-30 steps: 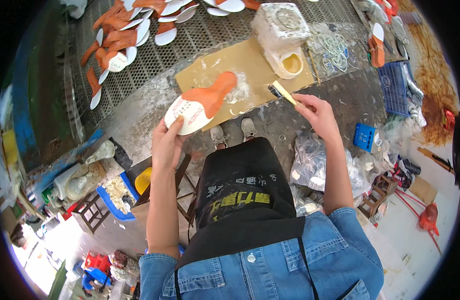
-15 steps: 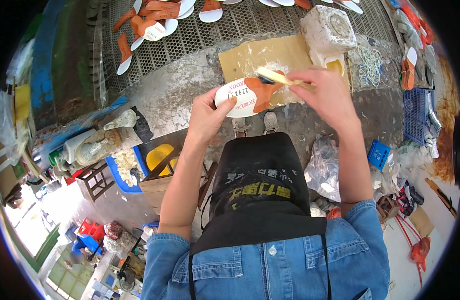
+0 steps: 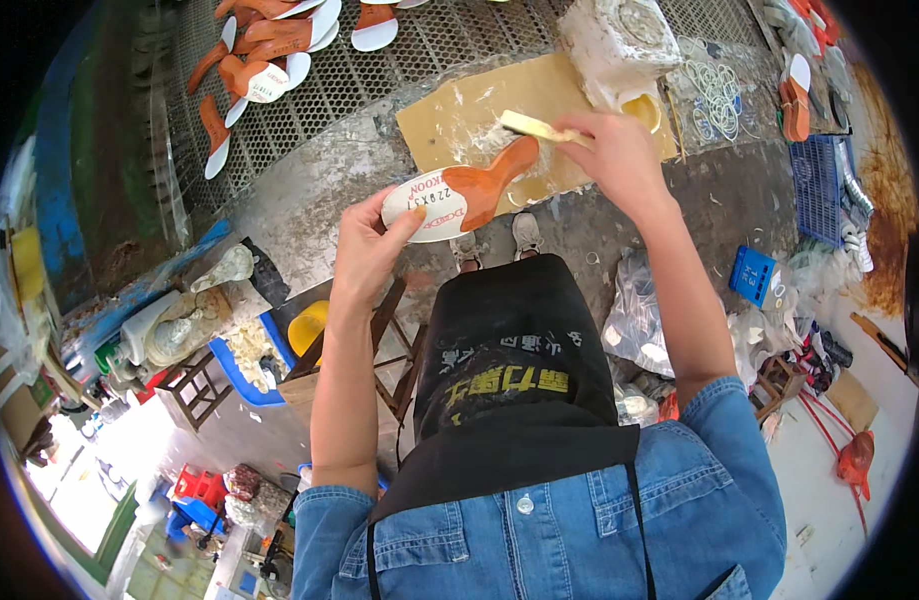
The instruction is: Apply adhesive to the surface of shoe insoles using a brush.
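Note:
My left hand (image 3: 367,245) grips a shoe insole (image 3: 476,193) by its wide white end, with the thumb on top. Its narrow end is orange-brown and points up and to the right, over a brown sheet (image 3: 439,120) smeared with white. In my right hand (image 3: 619,158) is a pale-handled brush (image 3: 527,126), its fingers closed round the handle. The brush head hangs just above the narrow end of the insole, and seems apart from it. Beyond my right hand stands a white-crusted container (image 3: 619,45) with a yellow opening at its near side.
Several similar insoles (image 3: 279,38) lie on the metal mesh (image 3: 449,45) at the far left. A small stack of insoles (image 3: 794,105) sits at the far right, past a tangle of string (image 3: 714,100). A blue crate (image 3: 817,190) and a blue tub (image 3: 249,365) stand lower at the sides.
The brush has lifted off the insole's brown part and now hangs beyond it. The insole has turned a little, its narrow end swinging up. My view has shifted slightly.

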Tool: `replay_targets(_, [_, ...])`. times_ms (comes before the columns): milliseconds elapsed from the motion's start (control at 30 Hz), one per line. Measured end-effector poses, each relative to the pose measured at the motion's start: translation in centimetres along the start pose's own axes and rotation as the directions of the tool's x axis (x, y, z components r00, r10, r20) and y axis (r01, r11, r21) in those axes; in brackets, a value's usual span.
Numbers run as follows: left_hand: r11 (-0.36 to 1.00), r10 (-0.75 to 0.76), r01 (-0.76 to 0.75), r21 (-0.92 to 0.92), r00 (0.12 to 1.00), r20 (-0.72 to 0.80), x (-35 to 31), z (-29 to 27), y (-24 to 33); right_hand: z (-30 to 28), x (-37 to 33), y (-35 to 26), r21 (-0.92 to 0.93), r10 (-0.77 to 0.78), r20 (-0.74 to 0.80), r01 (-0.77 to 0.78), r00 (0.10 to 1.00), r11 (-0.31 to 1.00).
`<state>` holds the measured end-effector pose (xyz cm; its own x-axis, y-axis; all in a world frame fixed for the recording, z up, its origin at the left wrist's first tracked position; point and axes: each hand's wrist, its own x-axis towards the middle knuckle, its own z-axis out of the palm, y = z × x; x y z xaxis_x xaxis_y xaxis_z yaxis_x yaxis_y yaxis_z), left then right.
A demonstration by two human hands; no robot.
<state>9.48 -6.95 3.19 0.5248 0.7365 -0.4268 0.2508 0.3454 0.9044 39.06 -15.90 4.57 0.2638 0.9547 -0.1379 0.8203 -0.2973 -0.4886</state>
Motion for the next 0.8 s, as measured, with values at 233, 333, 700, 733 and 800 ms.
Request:
replay_targets(233, [0.980, -0.059, 0.064, -0.190, 0.998, 0.029, -0.3, 0.4, -0.4, 2.6, -0.8, 3.9, -0.018, 0.091, -0.089, -0.093, 0.992, 0.996])
replay_targets(333, [0.826, -0.199, 0.157, -0.541, 0.980, -0.020, -1.1, 1.1, -1.8, 2.6, -3.2, 3.5, 0.333, 0.263, -0.136, -0.206, 0.955, 0.920])
replay_targets(700, [0.425, -0.420, 0.221, -0.878, 0.907, 0.025, -4.1, 4.1, -3.9, 5.7, -9.7, -0.7, 0.525, 0.283, -0.218, -0.132, 0.934, 0.841])
replay_targets(733, [0.409, -0.418, 0.231, -0.883, 0.907, 0.044, -4.1, 4.0, -4.1, 6.3, -9.1, -0.7, 0.668, 0.366, -0.243, -0.119, 0.898, 0.735])
replay_targets(800, [0.414, -0.415, 0.230, -0.881, 0.909, 0.042, -4.3, 3.9, -4.4, 6.1, -10.1, -1.2, 0.659, 0.297, -0.192, -0.101, 0.935, 0.745])
